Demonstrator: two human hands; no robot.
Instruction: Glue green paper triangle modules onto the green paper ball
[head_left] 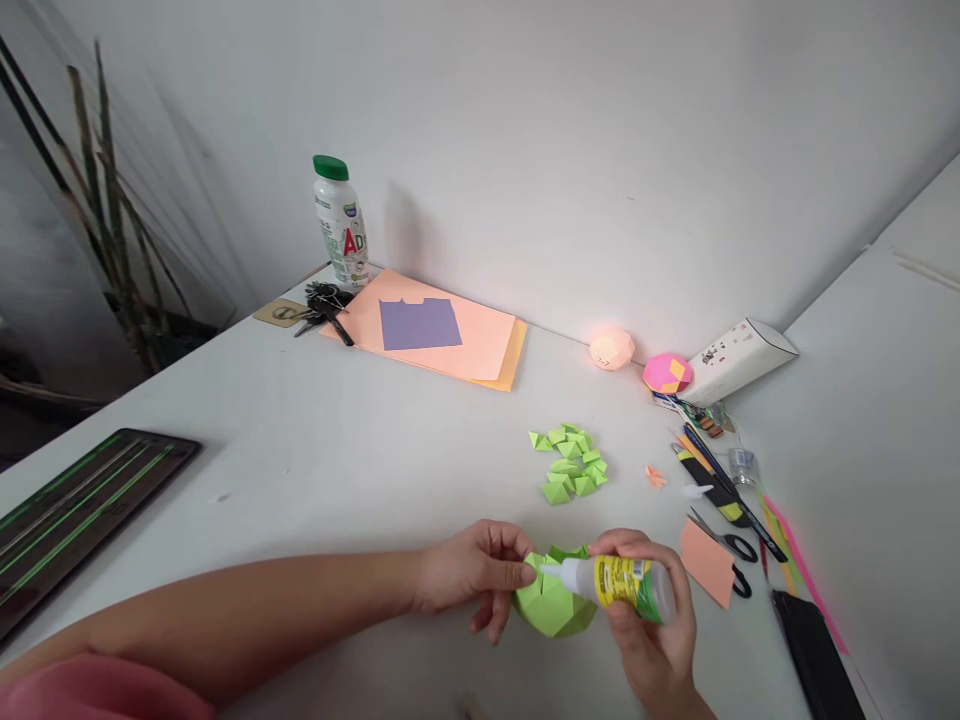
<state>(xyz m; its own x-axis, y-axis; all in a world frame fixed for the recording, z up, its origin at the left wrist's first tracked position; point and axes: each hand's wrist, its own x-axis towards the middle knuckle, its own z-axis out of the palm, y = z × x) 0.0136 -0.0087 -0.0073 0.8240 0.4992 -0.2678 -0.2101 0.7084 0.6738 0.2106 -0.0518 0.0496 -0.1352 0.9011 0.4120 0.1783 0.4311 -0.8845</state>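
My left hand [472, 575] pinches the rim of a green folded-paper ball [551, 608] that rests on the white table [315, 450]. A small glue bottle [622, 585] with a yellow label lies sideways in my right hand [660, 630], whose fingers are wrapped round it. The bottle's white nozzle points left and touches the ball's open top, close to my left thumb. A pile of several small green folded paper pieces [571, 462] lies on the table just beyond the ball.
Peach sheets with a purple sheet [442, 335] lie at the back, beside keys [324, 305] and a green-capped bottle [341, 222]. A glowing lamp [611, 349], pink paper ball [667, 373] and white box [739, 360] line the wall. Scissors [724, 545], pens and a tablet [67, 510] flank me.
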